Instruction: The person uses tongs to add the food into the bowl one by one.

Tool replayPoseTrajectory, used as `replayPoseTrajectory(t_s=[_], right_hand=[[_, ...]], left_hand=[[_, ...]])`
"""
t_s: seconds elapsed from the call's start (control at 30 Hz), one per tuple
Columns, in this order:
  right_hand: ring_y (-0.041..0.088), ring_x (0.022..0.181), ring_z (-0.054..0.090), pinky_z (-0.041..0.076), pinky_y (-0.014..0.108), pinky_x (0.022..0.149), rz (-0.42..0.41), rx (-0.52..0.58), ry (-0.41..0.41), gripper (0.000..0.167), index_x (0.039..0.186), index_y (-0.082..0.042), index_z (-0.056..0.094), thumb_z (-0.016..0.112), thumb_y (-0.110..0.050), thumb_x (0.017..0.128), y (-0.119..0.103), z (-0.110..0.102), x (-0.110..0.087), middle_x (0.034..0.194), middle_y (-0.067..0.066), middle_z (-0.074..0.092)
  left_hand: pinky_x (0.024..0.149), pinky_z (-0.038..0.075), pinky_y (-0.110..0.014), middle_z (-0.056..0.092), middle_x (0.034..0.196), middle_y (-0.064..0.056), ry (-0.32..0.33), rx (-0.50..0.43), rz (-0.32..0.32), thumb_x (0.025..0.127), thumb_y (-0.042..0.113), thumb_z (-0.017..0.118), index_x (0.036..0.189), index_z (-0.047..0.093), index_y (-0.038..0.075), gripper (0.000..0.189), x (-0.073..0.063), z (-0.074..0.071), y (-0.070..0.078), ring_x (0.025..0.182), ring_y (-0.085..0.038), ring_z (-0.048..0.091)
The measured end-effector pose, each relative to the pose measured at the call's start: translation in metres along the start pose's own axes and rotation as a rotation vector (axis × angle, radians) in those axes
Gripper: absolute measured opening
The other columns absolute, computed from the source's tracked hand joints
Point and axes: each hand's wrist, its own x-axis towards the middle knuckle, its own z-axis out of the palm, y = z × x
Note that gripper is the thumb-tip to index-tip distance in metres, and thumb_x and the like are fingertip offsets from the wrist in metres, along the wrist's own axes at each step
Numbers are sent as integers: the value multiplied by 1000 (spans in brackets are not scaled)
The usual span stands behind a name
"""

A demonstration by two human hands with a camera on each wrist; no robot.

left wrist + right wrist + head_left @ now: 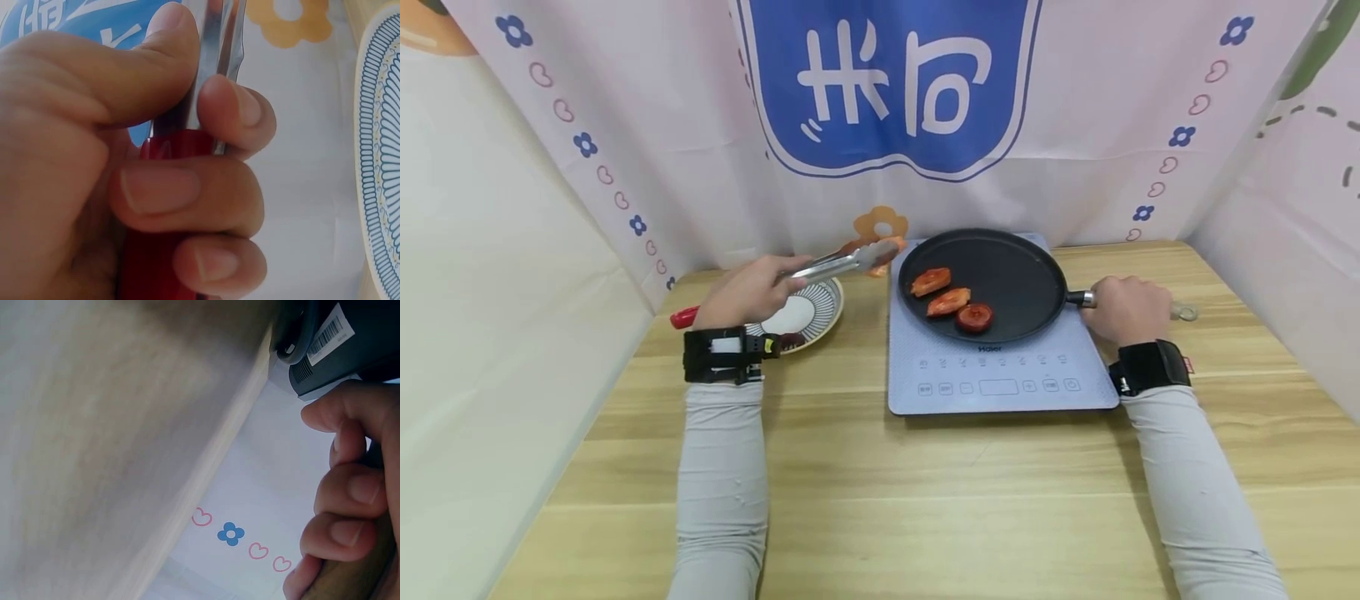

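Note:
My left hand (748,292) grips metal tongs (838,265) by their red handle (165,262), thumb and fingers curled round it. An orange-red piece of food (877,272) shows at the tongs' tips, left of the pan's rim and partly hidden by them. My right hand (1131,308) is wrapped round the handle (350,575) of a flat black frying pan (1000,275). In the pan's left part lie two orange-red pieces that look like chicken wings (949,302) and a round dark red slice (974,317). Beneath my left hand is a patterned plate (835,312), partly covered by it.
The pan rests on a light induction cooker (940,400) with touch buttons along its front. A wooden table (850,500) carries everything. Printed cloth (700,167) hangs behind the table, close to the cooker's back edge; a pale wall (475,292) stands at the left.

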Motion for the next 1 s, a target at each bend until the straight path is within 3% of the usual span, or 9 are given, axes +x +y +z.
replayPoseTrajectory(t_s=[0.23, 0.53, 1.0], right_hand=[[30, 54, 47, 33, 43, 49, -8, 9, 27, 38, 54, -12, 48, 71, -18, 83, -2, 0, 1, 54, 6, 48], [31, 54, 48, 34, 44, 49, -3, 16, 15, 36, 55, -12, 48, 70, -18, 83, -3, -2, 0, 55, 6, 48], [31, 54, 48, 34, 44, 49, 2, 7, 7, 37, 55, -13, 48, 71, -17, 83, -1, 0, -1, 55, 5, 47]], left_hand=[[67, 44, -36, 69, 129, -13, 18, -16, 24, 110, 28, 57, 158, 51, 24, 48, 8, 0, 5, 89, -29, 59], [90, 51, -47, 59, 153, -13, -19, 0, -3, 111, 32, 55, 160, 47, 24, 51, 21, -2, 17, 114, -32, 60], [80, 47, -41, 68, 130, -11, -16, -2, -3, 111, 33, 54, 159, 50, 27, 48, 35, 2, 33, 99, -30, 61]])
